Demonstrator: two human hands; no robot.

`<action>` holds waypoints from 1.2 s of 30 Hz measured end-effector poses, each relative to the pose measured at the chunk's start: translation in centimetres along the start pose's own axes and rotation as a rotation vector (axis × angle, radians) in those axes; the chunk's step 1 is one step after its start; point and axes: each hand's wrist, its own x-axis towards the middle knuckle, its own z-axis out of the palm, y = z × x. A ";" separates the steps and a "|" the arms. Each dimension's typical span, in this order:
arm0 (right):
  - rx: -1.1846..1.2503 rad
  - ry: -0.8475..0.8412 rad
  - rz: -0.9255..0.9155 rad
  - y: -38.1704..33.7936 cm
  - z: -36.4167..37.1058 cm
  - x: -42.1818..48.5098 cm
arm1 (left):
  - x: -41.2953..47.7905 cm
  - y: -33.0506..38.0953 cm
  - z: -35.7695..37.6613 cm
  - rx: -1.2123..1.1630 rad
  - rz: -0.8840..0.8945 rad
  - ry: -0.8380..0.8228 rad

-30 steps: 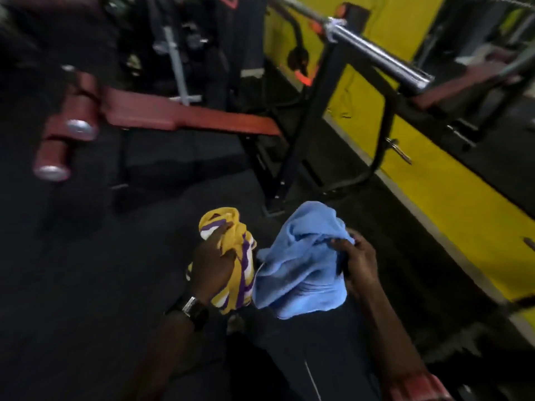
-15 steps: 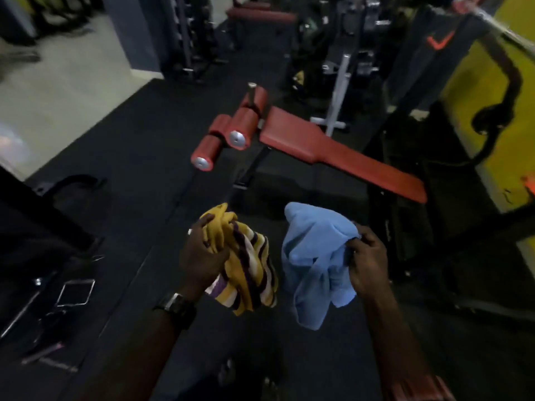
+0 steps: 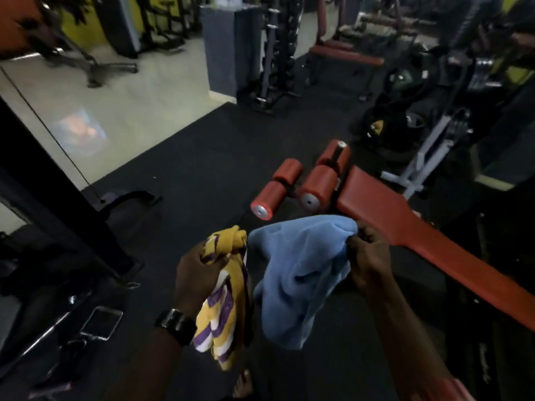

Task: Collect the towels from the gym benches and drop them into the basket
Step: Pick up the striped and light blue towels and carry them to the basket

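My left hand (image 3: 197, 277) grips a bunched yellow towel with purple and white stripes (image 3: 221, 308); it hangs down past a black wristwatch. My right hand (image 3: 369, 263) holds a light blue towel (image 3: 295, 279) by its upper corner, and the cloth drapes down between both hands. A red padded gym bench (image 3: 419, 235) with red foam rollers (image 3: 315, 185) slopes across the right side, just beyond my right hand. No basket is in view.
Black rubber flooring (image 3: 220, 169) stretches ahead, with pale tiled floor (image 3: 130, 111) at the left. A black machine frame (image 3: 55, 198) and metal cable handles (image 3: 101, 322) lie at the lower left. A dumbbell rack (image 3: 275, 53), another red bench (image 3: 344, 55) and weight machines stand at the back.
The view has swung left, away from the yellow wall and barbell, toward the open gym floor. Both hands still hold their towels in front of me, raised slightly.
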 end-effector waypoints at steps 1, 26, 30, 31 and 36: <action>0.002 -0.017 0.003 -0.2 1.5 1.7 | 2.1 0.0 -0.3 0.000 0.005 -0.009; 0.154 -0.203 -0.001 -1.4 37.6 53.5 | 58.8 2.8 1.1 0.087 -0.093 0.141; 0.182 -0.186 0.023 -1.2 42.6 61.7 | 67.4 2.0 1.8 0.063 -0.051 0.121; 0.185 -0.170 0.035 -1.1 43.7 63.8 | 69.9 2.0 2.0 0.059 -0.052 0.124; 0.155 -0.034 0.072 -1.4 49.8 75.4 | 85.9 2.6 3.7 0.070 -0.005 0.057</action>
